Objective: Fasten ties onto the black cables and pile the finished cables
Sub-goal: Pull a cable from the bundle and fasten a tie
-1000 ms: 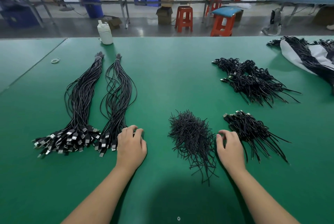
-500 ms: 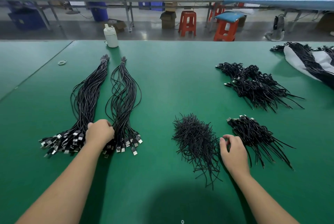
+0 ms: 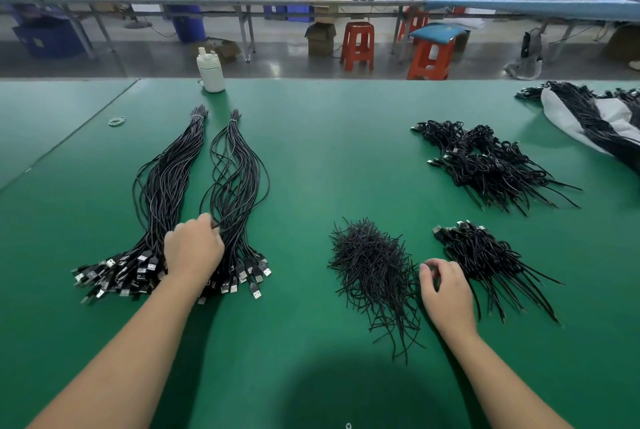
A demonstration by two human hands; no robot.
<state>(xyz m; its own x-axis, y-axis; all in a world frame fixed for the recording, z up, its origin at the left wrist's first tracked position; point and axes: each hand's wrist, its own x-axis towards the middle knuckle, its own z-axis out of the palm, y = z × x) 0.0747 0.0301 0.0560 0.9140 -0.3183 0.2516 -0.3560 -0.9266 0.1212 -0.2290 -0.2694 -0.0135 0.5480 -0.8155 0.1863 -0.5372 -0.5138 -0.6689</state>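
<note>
Since the earlier frame, the left hand [image 3: 193,250] had moved farther up the table, from the connector ends of the cables to a point just past them, between the two long bundles. It lay knuckles-up over the gap between the left cable bundle [image 3: 162,193] and the right cable bundle [image 3: 235,186], its fingertips touching strands of the right bundle. Whether the fingers had actually closed on a cable could not be told, as the back of the hand hid them.

Both bundles lay on the green table [image 3: 329,151] on its left side, each bound at its far end, with the silver-tipped connectors [image 3: 138,269] fanned out at the near end.

The right hand [image 3: 446,293] remained in much the same place, resting near the table edge between the pile of loose black ties [image 3: 370,266] on its left and the small pile of finished cables [image 3: 485,259] on its right. Its fingers were loosely curled and its thumb and forefinger stood apart; nothing was visibly held.

A larger pile of finished cables [image 3: 485,165] lay farther back on the right. Beyond it, at the far right corner, more black cables rested on a white bag [image 3: 575,117]. A white bottle [image 3: 210,72] stood at the far edge, and a small rubber band [image 3: 117,121] lay to the far left.
</note>
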